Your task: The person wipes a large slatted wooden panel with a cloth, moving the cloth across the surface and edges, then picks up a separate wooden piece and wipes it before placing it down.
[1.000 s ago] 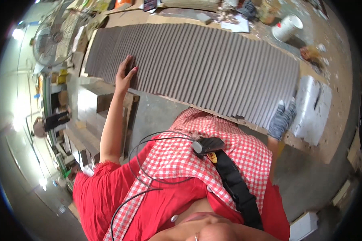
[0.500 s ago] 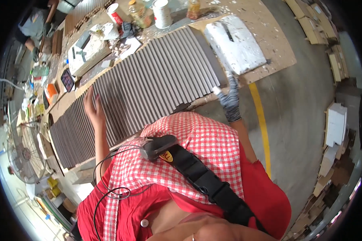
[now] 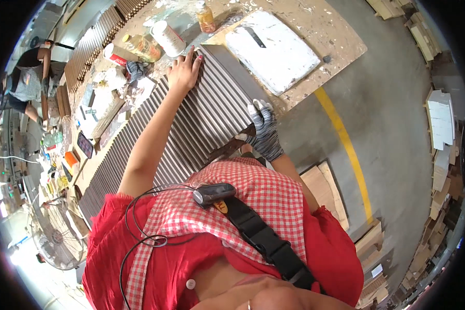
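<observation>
Currently, grey ridged strips (image 3: 191, 129) are lying side by side on the worktable (image 3: 341, 44), running from between eight and nine o'clock round to one o'clock. The bare left hand (image 3: 183, 75) is resting palm down on their far edge at eleven o'clock, its fingers slightly parted and grasping nothing. Between one and two o'clock, the right hand (image 3: 266, 132), in a grey knit glove, is curving round the strips' near corner, thumb and fingers standing apart; whether it is gripping, I cannot tell. A white tub (image 3: 168, 40) is standing just past the left fingertips, a scuffed white panel (image 3: 276, 59) is lying at one o'clock, and a co-worker (image 3: 30, 77) is standing at ten o'clock.
</observation>
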A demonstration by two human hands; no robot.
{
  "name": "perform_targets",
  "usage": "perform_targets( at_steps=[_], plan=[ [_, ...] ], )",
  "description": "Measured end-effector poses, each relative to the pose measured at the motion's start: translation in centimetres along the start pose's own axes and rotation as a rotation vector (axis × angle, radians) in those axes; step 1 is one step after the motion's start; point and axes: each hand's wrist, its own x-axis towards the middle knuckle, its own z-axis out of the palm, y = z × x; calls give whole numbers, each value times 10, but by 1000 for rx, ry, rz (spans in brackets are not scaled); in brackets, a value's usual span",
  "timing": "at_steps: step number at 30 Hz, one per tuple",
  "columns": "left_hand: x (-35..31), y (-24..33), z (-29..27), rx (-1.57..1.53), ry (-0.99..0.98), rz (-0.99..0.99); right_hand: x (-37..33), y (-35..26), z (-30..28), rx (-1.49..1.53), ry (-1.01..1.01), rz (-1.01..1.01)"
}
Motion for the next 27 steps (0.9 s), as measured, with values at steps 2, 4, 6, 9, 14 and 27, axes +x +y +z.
perform_targets(
  at_steps=[2,4,6,9,14,27],
  plan=[
    [1,5,-1,-34,78,57,-1,2,3,11,87,-11],
    [6,8,-8,-45,55,53,1,4,7,-7,162,-47],
    [12,19,-14,-54,52,43,4,6,5,28,205,-51],
    [21,38,-23,-108,108,7,9,10,-5,87,295,-34],
    [49,79,-18,-145,133,12,16,20,-16,-95,506,87],
    [63,60,10,-198,196,9,17,10,0,117,377,288]
  ],
)
